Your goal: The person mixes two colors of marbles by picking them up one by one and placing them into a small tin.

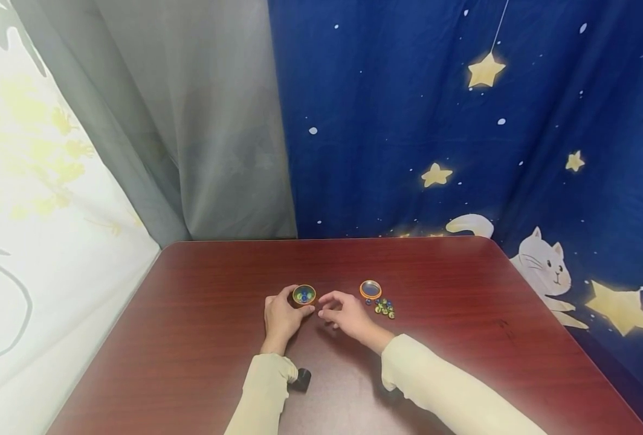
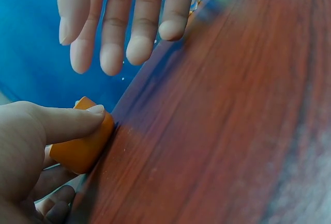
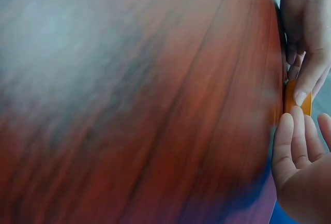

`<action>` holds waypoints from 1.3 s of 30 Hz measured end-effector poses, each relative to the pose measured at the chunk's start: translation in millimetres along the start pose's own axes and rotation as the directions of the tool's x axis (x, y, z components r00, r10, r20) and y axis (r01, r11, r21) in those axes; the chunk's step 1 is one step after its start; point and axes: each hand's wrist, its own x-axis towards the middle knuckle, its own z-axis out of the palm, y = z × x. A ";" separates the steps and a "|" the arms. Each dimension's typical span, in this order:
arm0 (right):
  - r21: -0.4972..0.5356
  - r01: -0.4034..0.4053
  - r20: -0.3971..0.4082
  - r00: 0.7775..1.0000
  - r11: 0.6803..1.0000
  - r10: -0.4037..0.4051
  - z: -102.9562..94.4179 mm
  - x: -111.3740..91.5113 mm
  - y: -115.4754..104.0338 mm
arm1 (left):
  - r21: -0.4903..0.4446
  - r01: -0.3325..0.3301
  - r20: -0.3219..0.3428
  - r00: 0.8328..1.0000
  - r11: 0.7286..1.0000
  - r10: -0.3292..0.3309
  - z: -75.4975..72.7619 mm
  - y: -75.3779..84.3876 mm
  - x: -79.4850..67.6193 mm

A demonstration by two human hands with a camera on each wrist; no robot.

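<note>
My left hand point(image 1: 282, 317) holds a small round orange container point(image 2: 85, 149) on the table, thumb at one side and fingers round the other. Blue and green-yellow glass marbles point(image 1: 304, 296) lie inside it. Just right of the container hovers my right hand point(image 1: 350, 315), palm facing it, fingers loosely bent with nothing between them. Beyond that hand lies a round orange-rimmed lid point(image 1: 371, 297) with a greyish inside. Several more blue and yellow-green marbles point(image 1: 385, 308) are scattered beside the lid.
The reddish-brown wooden table point(image 1: 218, 272) has rounded far corners. A black object point(image 1: 301, 380) sits at the left sleeve cuff. Behind the table hang a grey curtain point(image 1: 229, 151) and a blue curtain point(image 1: 381, 121) with stars.
</note>
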 end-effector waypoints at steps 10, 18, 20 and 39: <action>-0.014 0.012 0.006 1.000 1.000 -0.012 -8.4 -4.7 3.3 | 0.002 0.004 0.007 1.000 1.000 -0.004 -0.2 0.2 0.7; -0.011 -0.001 0.024 1.000 1.000 0.002 -16.9 -10.8 4.4 | -0.002 0.009 0.010 1.000 1.000 -0.009 -1.7 2.0 0.6; -0.003 -0.005 0.028 1.000 1.000 0.005 -18.0 -12.7 5.2 | -0.005 0.014 0.013 1.000 1.000 -0.014 -1.9 2.5 0.6; 0.014 -0.007 0.010 1.000 1.000 0.006 -30.7 -22.8 13.1 | -0.013 0.018 0.013 1.000 1.000 -0.017 -1.5 1.0 -0.7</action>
